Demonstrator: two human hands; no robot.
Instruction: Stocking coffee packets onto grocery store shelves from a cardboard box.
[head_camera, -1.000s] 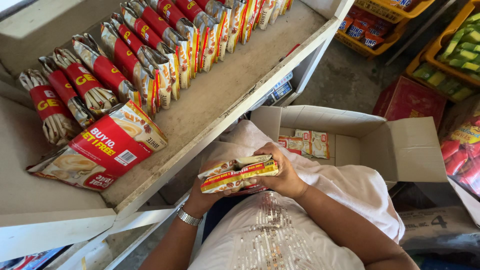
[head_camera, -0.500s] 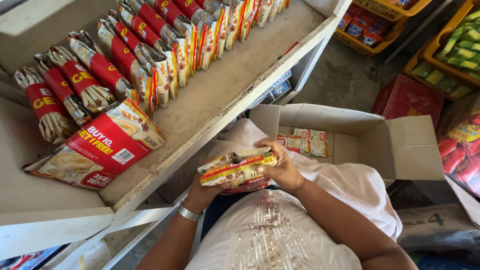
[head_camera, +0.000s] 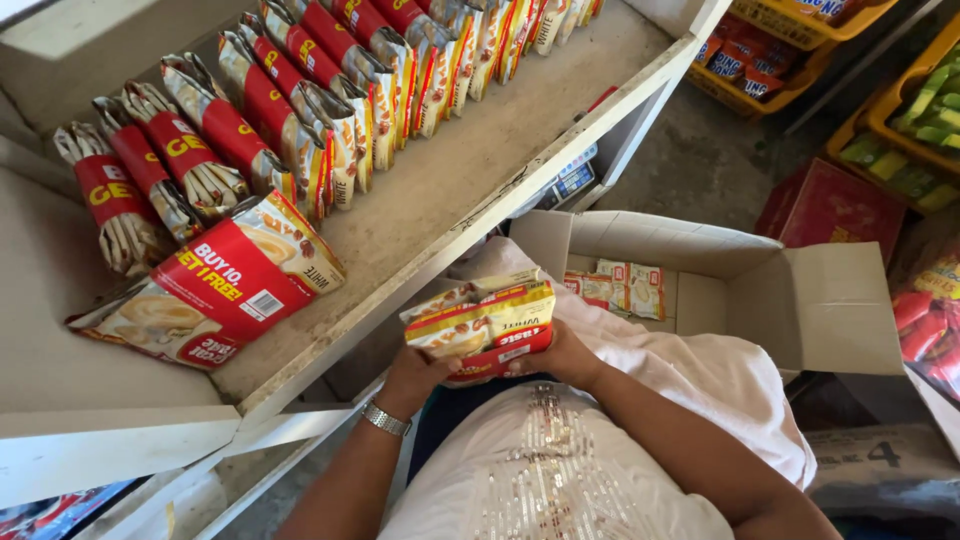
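Two hands meet at the centre of the frame, low down: your left hand (head_camera: 418, 375) and your right hand (head_camera: 560, 355) both have their grip closed on a stack of yellow-and-red sachet packs (head_camera: 482, 325), pinching it from either side just above your lap. A metal watch (head_camera: 385, 418) sits on your left wrist. Just behind the stack, right of centre, an open cardboard box (head_camera: 830, 310) rests against your white garment, with a few more packs (head_camera: 622, 288) lying inside it.

To the left, a worn, pale wooden shelf (head_camera: 450, 180) runs diagonally from lower left to upper right. Near its front edge lies a large red-and-white bag (head_camera: 215, 285), flat on the board. Behind it, a long row of red-banded packs (head_camera: 300, 90) stands on edge toward the top of the frame.

Far upper right, a grey concrete floor (head_camera: 700, 160) carries yellow crates (head_camera: 790, 50) and a red carton (head_camera: 825, 205).
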